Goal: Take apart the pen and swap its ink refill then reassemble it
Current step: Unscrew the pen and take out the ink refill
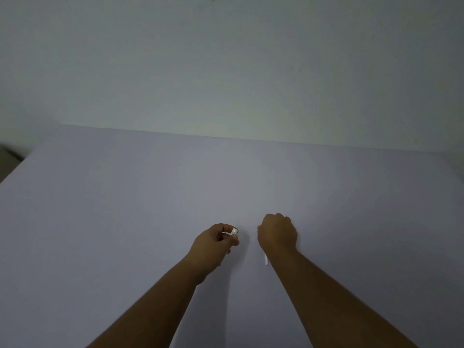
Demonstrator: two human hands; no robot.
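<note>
Two bare forearms are reaching out over a wide, pale lilac tabletop (125, 222), which is taking up most of the lower view and is backing onto a plain wall (226, 59). The two hands are working apart from each other, with a clear gap of table between them.

The right hand (277, 234) is curling into a loose fist, knuckles up. A thin white stick, probably the ink refill (266, 260), is poking out below the wrist side of that fist; the fingers appear to be closing around its hidden upper length, though the grip itself is facing away from the camera.

The left hand (214, 243) is pinching a small white pen piece (233, 231) between thumb and fingers; its short rounded end is showing at the fingertips, and a thin white sliver is showing inside the curl of the hand. Whether this is the barrel, the tip section or a cap is too small to tell.

By my judgement both parts are very light, hard and smooth plastic, so they are likely to be slippery and to roll if set down. The refill is looking slender enough to flex or kink, so it is best held near the end being inserted; the pen piece is best gripped around its body, leaving its open end free.
</note>
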